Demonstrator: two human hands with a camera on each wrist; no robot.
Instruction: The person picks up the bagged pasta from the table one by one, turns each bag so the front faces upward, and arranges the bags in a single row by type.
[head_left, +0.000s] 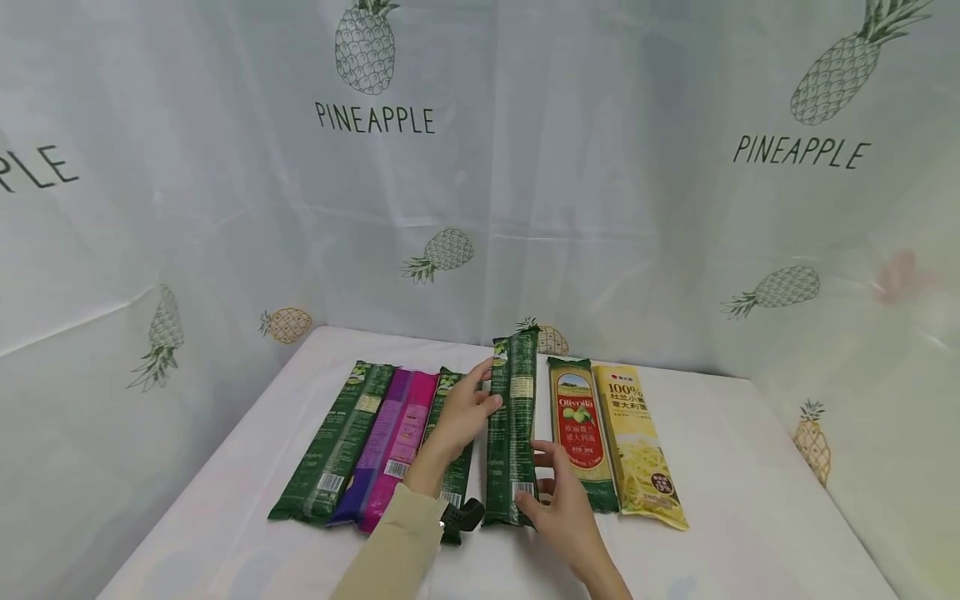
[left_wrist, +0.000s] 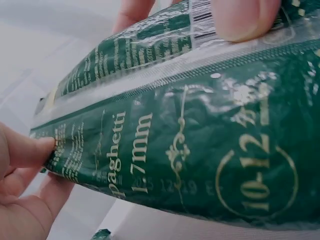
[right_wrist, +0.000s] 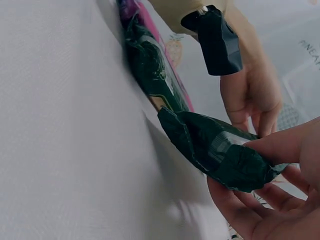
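Note:
A green spaghetti pack (head_left: 512, 425) is held raised over the white table, its back with the seam and barcode facing up. My left hand (head_left: 461, 412) pinches its far left edge between thumb and fingers. At the near right end, my right hand (head_left: 558, 500) grips it, the thumb on top by the barcode and the fingers underneath. In the left wrist view the print on the spaghetti pack (left_wrist: 145, 150) reads "spaghetti 1.7mm". The right wrist view shows the crimped near end of the spaghetti pack (right_wrist: 215, 150) above the tabletop, with a shadow below.
Left of the held pack lie another green pack (head_left: 453, 479), partly behind my left arm, a purple and pink pack (head_left: 390, 450) and a further green pack (head_left: 333, 442). To the right are a red-labelled Olivoila pack (head_left: 581, 425) and a yellow pasta pack (head_left: 641, 442). A pineapple-print curtain (head_left: 600, 208) surrounds the table.

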